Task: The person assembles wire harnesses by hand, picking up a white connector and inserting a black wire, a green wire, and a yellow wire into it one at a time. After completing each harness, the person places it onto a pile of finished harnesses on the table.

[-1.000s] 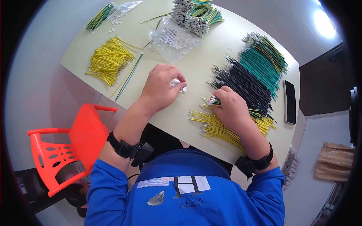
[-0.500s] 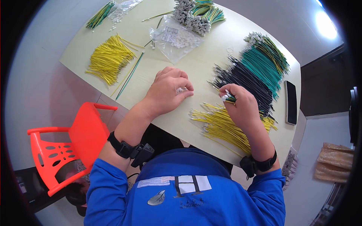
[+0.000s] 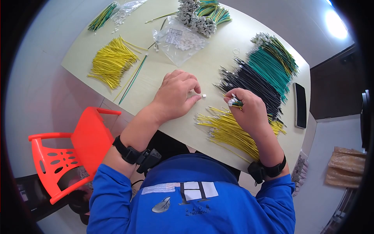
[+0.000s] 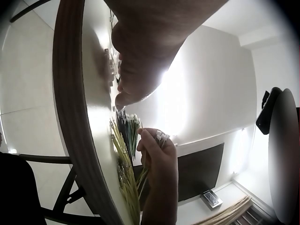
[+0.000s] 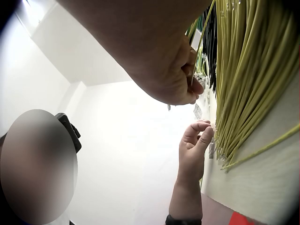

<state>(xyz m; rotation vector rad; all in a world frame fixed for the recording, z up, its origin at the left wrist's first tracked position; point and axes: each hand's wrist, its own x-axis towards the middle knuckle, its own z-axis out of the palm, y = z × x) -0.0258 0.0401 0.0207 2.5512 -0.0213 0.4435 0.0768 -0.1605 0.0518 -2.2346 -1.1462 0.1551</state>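
Note:
My left hand [image 3: 176, 95] is low over the middle of the pale table, its thumb and forefinger drawn together at a small white connector housing [image 3: 204, 95]. More white shows under its curled fingers, mostly hidden. To the right, my right hand [image 3: 248, 107] grips a few green and yellow wires with white connectors [image 3: 232, 101] on their ends. In the left wrist view these white connectors [image 4: 161, 137] stick out past the curled fingers. A yellow wire [image 5: 199, 49] runs to the fingertips of that hand in the right wrist view.
Yellow wires [image 3: 226, 128], black wires [image 3: 249, 87] and green wires [image 3: 269, 70] lie in bundles at right, beside a phone [image 3: 299, 105]. Further back are a plastic bag [image 3: 179, 41] of white housings and finished bundles [image 3: 198, 19]. Another yellow pile [image 3: 113, 60] lies left.
My left hand has moved right, and a white housing now shows at its fingertips. My right hand has lifted the wires up and rightward from the yellow bundle, then stayed nearly still.

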